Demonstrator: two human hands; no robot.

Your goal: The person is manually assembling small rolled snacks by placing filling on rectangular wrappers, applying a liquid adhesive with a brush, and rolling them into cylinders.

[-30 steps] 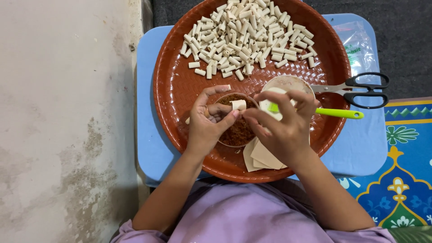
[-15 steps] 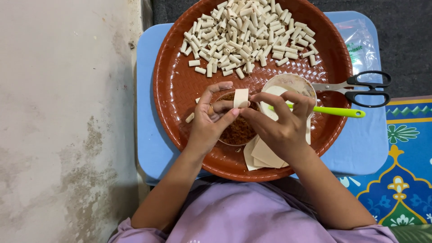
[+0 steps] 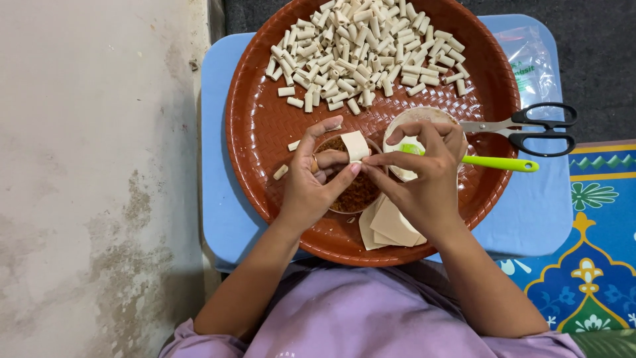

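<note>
Nearest the camera is a lilac shirt [image 3: 371, 318], with two bare forearms reaching forward over a round brown woven tray [image 3: 258, 132] that sits on a light blue table [image 3: 218, 132]. A small stack of pale square wrappers [image 3: 387, 229] lies on the tray's near rim, partly under the right hand [image 3: 424, 182]. The left hand [image 3: 315, 179] and right hand meet above a small bowl of reddish-brown filling [image 3: 354, 192]. Fingers of both hands pinch one small pale wrapper [image 3: 356, 146], held just above the bowl, its edge being rolled or folded. Rolling well here seems to call for a light, even pinch so the thin sheet does not tear. Just beyond the right hand is a second bowl [image 3: 424, 118] with a green-handled spoon [image 3: 500, 162] in it. Black-handled scissors [image 3: 530, 129] rest across the tray's right rim. Farthest off lies a heap of finished pale rolls [image 3: 364, 50].
</note>
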